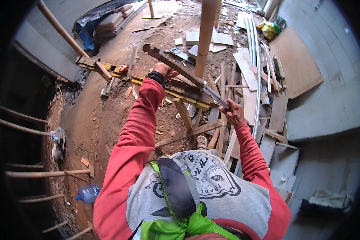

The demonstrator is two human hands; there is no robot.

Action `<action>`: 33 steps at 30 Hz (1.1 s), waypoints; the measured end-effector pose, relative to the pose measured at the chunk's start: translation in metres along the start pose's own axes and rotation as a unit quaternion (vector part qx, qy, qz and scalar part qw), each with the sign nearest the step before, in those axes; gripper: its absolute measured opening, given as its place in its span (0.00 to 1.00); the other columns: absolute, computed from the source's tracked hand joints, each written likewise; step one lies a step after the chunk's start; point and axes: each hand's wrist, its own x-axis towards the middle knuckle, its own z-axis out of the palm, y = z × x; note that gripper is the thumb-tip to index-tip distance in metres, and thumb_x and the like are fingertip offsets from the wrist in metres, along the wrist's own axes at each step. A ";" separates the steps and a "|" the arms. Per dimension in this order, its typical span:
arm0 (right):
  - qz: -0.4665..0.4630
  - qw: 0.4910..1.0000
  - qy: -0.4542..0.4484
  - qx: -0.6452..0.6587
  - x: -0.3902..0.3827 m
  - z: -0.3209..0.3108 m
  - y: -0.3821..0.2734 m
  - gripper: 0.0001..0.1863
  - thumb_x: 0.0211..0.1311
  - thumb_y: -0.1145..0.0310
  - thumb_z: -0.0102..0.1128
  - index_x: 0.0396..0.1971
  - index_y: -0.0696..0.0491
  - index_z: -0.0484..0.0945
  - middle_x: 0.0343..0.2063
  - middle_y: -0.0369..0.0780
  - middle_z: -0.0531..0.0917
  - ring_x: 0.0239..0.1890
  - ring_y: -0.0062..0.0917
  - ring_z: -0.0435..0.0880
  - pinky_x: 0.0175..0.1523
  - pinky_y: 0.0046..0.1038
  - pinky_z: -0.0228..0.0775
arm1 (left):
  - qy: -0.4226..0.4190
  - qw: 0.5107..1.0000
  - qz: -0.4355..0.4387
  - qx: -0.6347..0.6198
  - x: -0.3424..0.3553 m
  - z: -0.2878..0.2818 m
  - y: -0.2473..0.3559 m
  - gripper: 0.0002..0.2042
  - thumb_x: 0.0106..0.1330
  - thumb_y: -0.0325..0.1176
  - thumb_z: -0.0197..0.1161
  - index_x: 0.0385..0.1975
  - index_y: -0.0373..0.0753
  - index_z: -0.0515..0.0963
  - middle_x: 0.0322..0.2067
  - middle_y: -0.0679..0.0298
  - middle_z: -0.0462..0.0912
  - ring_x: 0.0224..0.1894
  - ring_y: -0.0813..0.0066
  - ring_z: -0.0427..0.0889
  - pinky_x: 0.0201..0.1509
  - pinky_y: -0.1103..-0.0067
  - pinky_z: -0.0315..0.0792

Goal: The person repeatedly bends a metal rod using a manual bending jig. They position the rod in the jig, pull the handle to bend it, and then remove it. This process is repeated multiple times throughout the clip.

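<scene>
My right hand (234, 113) is closed round the pale, striped grip of a long rusty bar tool (180, 72). The tool slants up and leftward from that hand, and its far end is notched. Over a worn yellow-and-dark wooden beam (184, 95), my left hand (164, 71) has its fingers curled together just below the bar. What those fingers hold, if anything, is hidden. A small orange-red object (123, 68) lies on the beam left of my left hand. Beyond the bar, a handsaw (180, 53) with a blue handle lies on the ground.
An upright bamboo pole (206, 38) stands just beyond the bar. Loose planks (244, 72) and long metal strips (257, 80) pile up at right, beside a leaning brown board (296, 62). Stacked sacks (110, 24) are at far left; a blue water bottle (87, 193) lies lower left.
</scene>
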 end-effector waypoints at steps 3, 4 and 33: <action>-0.039 0.997 0.065 -0.022 0.013 0.011 0.010 0.23 0.52 0.46 0.71 0.37 0.48 0.77 0.22 0.43 0.80 0.27 0.43 0.81 0.33 0.42 0.69 | -0.083 0.992 0.070 0.068 -0.010 -0.014 -0.001 0.09 0.71 0.24 0.54 0.46 0.28 0.76 0.40 0.47 0.85 0.41 0.54 0.88 0.39 0.69 0.86; -0.043 0.994 0.091 -0.035 0.018 0.014 0.015 0.23 0.53 0.47 0.72 0.37 0.49 0.77 0.21 0.42 0.79 0.24 0.40 0.79 0.32 0.40 0.68 | -0.126 0.984 0.106 0.068 -0.014 -0.020 -0.005 0.10 0.72 0.26 0.56 0.46 0.27 0.76 0.40 0.47 0.85 0.41 0.55 0.88 0.38 0.71 0.86; 0.170 0.963 -0.072 -0.197 0.114 0.053 -0.020 0.21 0.48 0.50 0.66 0.44 0.38 0.82 0.46 0.42 0.84 0.50 0.44 0.84 0.53 0.45 0.77 | 0.211 0.925 0.141 0.282 0.014 -0.089 -0.137 0.16 0.67 0.32 0.62 0.55 0.47 0.80 0.26 0.64 0.85 0.18 0.79 0.81 0.18 0.79 0.75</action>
